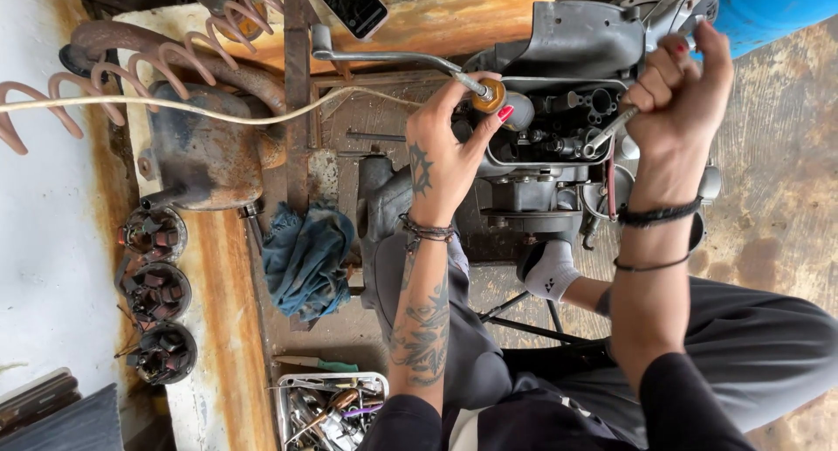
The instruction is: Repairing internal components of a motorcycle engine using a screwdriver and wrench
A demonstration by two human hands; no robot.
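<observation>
Left hand fingers pinch a brass-coloured knob at the end of a bent steel lever, thumb and forefinger closed round it. Right hand is a closed fist round a slim metal tool, whose tip is down in the open engine; tool type too small to tell, looks like a wrench or driver. Engine sits between the person's knees, near the far right of the bench, cover off, ports and bolts exposed. Judging by that, work is mid-way: casing already open, internals still in place, nothing refitted yet.

Outward: blue rag lies at bench middle, just left of the engine. Rusty tank further left, pink coiled hose across it. Three round coil plates in a row along the left edge. Tray of small tools at the near edge. Phone at the far edge.
</observation>
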